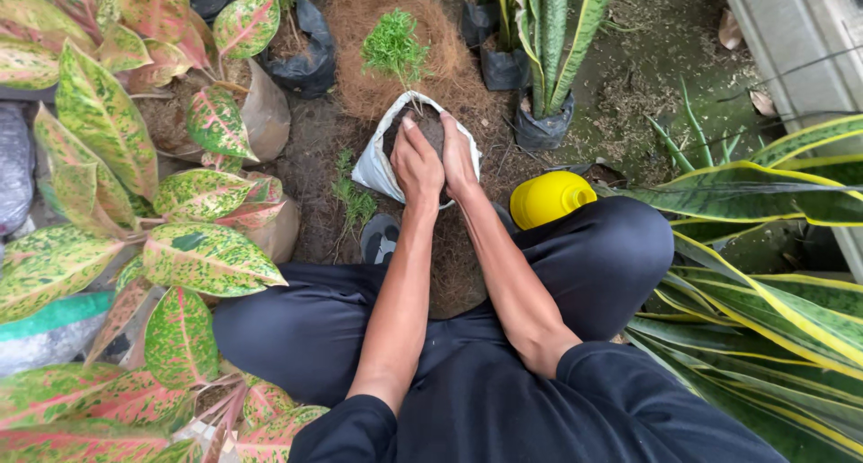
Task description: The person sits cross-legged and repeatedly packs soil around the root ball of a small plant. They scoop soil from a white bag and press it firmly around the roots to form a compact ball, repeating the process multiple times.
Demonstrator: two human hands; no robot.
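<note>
A white plastic grow bag [373,168] filled with dark soil sits on the ground in front of my knees. A small feathery green seedling [395,47] rises from its far side. My left hand [417,164] and my right hand [458,155] lie side by side, palms down, pressing on the soil inside the bag. Both hands have fingers together and hold nothing apart from the soil under them.
A mound of brown coconut fibre [378,13] lies behind the bag. Pink-and-green leafy plants [180,247] crowd the left, striped snake plants [773,274] the right. Black grow bags [310,54] stand at the back. A yellow round container [550,198] rests by my right knee.
</note>
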